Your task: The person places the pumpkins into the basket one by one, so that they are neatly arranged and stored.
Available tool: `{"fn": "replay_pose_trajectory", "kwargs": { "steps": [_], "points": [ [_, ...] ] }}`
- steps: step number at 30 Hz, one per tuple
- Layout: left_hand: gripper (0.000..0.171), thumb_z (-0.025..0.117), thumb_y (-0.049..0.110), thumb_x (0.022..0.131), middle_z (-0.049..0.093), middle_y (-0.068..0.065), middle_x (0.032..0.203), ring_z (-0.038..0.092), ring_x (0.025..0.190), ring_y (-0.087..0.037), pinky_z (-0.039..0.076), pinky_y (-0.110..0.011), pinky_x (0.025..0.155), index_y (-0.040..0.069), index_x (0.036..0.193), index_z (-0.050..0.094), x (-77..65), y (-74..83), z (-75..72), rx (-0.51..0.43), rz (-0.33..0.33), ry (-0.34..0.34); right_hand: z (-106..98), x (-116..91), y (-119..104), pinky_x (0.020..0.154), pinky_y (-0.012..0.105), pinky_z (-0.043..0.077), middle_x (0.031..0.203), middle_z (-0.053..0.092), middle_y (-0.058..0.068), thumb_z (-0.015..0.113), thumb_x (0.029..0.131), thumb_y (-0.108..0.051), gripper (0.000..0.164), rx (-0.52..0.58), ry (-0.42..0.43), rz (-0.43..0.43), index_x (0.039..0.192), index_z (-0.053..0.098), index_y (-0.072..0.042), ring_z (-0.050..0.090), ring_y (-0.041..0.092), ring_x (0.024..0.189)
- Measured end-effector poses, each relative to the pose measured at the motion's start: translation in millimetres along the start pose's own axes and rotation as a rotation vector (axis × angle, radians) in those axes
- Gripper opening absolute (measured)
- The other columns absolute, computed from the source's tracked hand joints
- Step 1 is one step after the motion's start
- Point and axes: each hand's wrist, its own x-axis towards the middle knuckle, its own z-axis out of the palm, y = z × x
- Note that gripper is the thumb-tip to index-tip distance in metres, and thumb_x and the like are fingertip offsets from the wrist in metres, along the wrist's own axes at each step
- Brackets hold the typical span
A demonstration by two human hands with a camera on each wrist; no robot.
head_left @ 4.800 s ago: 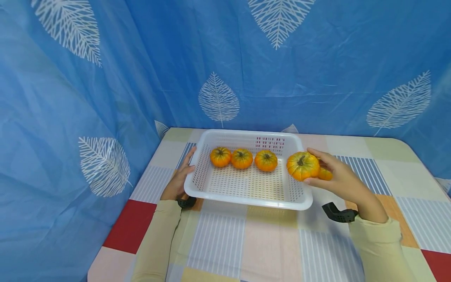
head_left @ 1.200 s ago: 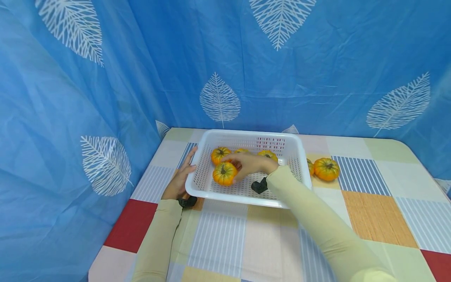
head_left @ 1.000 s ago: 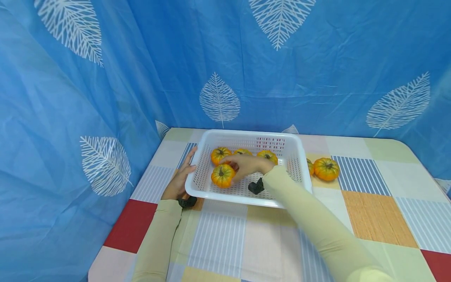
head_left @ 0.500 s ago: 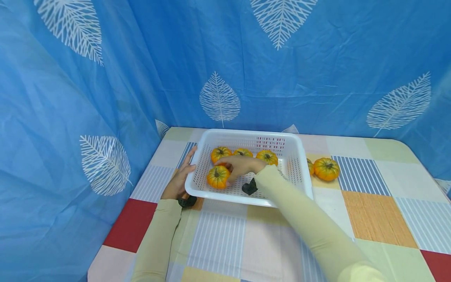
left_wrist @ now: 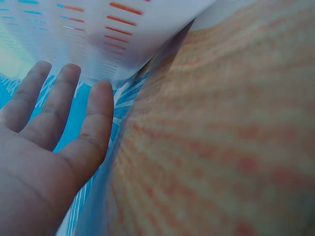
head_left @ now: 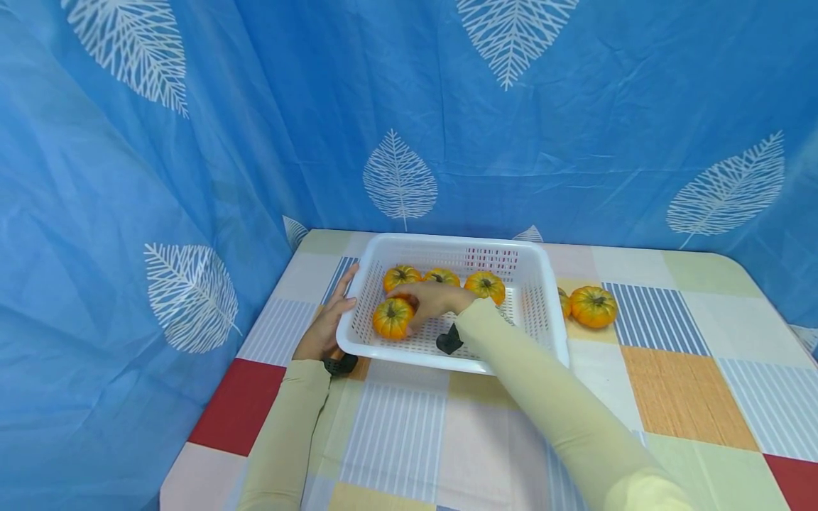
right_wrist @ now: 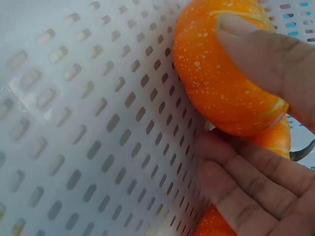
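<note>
A white perforated plastic basket (head_left: 415,360) sits on the table, holding several small orange pumpkins. Inside its front left part, my right hand (head_left: 434,299) grips a pumpkin (head_left: 390,321). In the right wrist view the thumb (right_wrist: 275,61) presses on this pumpkin's skin, while the other fingers lie on its opposite side, close to the basket floor. A row of pumpkins, left (head_left: 402,275), middle (head_left: 442,276) and right (head_left: 486,285), stands behind that hand. At the basket's left side is my left hand (head_left: 326,323), fingers extended along the outer wall; the left wrist view shows them loosely spread.
Right of the basket, a whole pumpkin (head_left: 593,306) rests on the patchwork tablecloth (head_left: 690,390). Another pumpkin (head_left: 564,302) beside it is partly hidden by the basket's rim. A blue curtain (head_left: 575,142) with white leaf prints hangs behind and at the left.
My right hand has carried a pumpkin from the basket's right side into it, then lower and leftward to the front left. The left hand has stayed at the basket's left side.
</note>
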Motion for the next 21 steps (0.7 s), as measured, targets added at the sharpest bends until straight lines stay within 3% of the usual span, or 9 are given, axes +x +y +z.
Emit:
{"fn": "replay_pose_trajectory", "kwargs": {
  "steps": [12,21],
  "points": [
    [0.086,0.046,0.021,0.104,-0.008,-0.013,0.181,0.006,0.158,-0.049,0.009,-0.080,0.121,0.020,0.174,-0.004,-1.1,-0.1,2.1,0.017,0.004,0.010,-0.2,-2.2,-0.9,0.114,0.050,0.046,0.153,0.056,0.015,0.083,0.093,-0.013,0.082,-0.036,0.022,0.044,0.166,0.045,-0.021,0.053,0.031,0.120],
    [0.088,0.048,0.023,0.103,-0.008,-0.014,0.181,0.008,0.157,-0.051,0.014,-0.081,0.120,0.020,0.174,-0.005,-0.2,0.1,1.1,0.012,0.001,0.003,-0.6,-5.0,-1.4,0.118,0.053,0.043,0.162,0.050,0.016,0.082,0.094,-0.014,0.084,-0.012,0.016,0.048,0.168,0.042,-0.021,0.053,0.034,0.130]
  ]
}}
